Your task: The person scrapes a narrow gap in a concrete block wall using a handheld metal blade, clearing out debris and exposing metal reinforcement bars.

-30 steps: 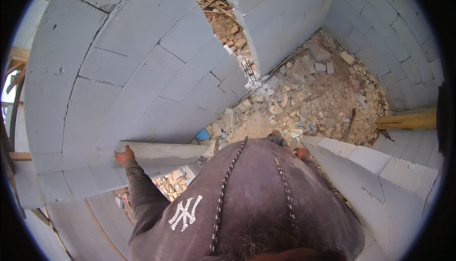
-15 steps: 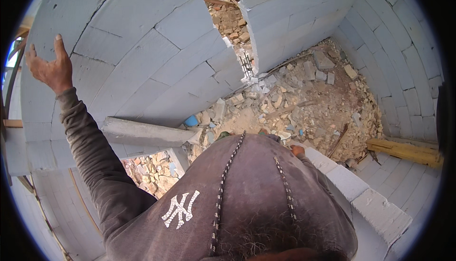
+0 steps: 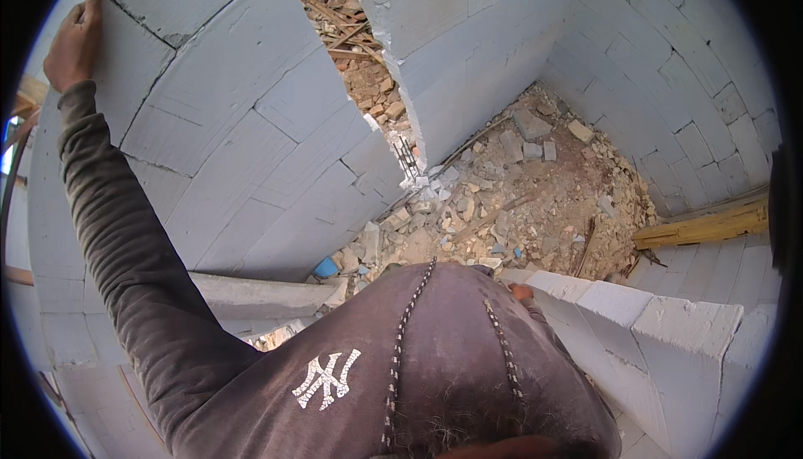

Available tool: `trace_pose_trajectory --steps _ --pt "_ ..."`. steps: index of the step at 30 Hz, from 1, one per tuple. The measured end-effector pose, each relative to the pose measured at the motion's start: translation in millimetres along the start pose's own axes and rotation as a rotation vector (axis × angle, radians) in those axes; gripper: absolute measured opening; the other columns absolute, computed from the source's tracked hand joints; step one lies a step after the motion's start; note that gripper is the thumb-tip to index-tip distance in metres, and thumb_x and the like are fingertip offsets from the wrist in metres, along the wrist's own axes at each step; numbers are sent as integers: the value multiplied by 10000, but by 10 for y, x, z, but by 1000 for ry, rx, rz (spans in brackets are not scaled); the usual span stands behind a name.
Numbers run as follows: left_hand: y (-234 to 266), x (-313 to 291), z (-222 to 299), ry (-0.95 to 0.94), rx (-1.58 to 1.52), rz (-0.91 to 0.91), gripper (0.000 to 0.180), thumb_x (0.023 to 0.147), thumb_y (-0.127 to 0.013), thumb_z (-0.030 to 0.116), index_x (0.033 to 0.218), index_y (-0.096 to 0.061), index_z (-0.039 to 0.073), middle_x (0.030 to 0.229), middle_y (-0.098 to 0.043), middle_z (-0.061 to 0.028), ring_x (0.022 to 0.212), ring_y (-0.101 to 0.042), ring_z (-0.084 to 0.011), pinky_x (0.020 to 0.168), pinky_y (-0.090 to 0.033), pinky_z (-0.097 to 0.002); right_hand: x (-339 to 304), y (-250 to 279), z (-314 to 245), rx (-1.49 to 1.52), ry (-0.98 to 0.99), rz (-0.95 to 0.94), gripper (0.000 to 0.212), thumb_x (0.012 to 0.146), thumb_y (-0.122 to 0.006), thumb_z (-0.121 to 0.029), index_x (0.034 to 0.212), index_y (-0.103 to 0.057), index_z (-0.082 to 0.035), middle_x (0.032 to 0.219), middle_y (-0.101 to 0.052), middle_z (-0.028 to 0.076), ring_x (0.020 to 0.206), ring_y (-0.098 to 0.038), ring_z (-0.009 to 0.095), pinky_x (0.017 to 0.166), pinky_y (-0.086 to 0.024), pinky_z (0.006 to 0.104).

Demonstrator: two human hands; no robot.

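My left hand (image 3: 75, 41) is raised at the upper left, its fingers stretched out along the edge of the grey block wall (image 3: 217, 66). It seems to rest against that wall and holds nothing that I can see. Low in the middle, only part of my right hand (image 3: 522, 293) shows past my brown hooded top (image 3: 468, 334). This hand is beside a low wall of pale blocks (image 3: 615, 302) and seems to touch it; its fingers are mostly hidden.
Broken stone and rubble (image 3: 535, 200) cover the ground ahead. A ragged gap in the wall shows bare rebar (image 3: 407, 158) and wood scraps. A yellow timber beam (image 3: 711, 226) juts in at the right. Left of my body lies a concrete lintel (image 3: 259, 296).
My left hand has moved up to the wall's edge, its arm stretched further. The view has shifted, and more of the low block wall's side shows. My right hand stays beside it.
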State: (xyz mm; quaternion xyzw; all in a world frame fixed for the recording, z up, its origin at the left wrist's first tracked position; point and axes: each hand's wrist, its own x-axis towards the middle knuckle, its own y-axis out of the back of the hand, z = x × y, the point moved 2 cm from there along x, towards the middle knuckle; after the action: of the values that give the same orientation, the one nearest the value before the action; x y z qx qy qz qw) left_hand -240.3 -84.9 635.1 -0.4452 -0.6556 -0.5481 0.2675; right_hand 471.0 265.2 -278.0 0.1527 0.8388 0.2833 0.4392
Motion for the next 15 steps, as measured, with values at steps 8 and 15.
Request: trace_pose_trajectory --steps 8,15 --pt "487 -316 577 -12 -243 246 555 979 -556 646 1040 -771 138 1023 -751 -86 956 -712 -290 834 -527 -428 -214 -831 501 -488 -80 -63 432 900 -597 -424 1275 -708 -241 1248 -735 104 1175 -694 298 978 -527 456" --pt "346 -472 554 -36 -342 355 465 965 -635 556 987 -742 104 958 -721 -49 945 -673 -243 849 -458 -379 -555 -1207 219 -343 -109 -167 442 931 -573 -437 1327 -681 -272 1330 -700 67 1207 -671 327 1008 -513 474"
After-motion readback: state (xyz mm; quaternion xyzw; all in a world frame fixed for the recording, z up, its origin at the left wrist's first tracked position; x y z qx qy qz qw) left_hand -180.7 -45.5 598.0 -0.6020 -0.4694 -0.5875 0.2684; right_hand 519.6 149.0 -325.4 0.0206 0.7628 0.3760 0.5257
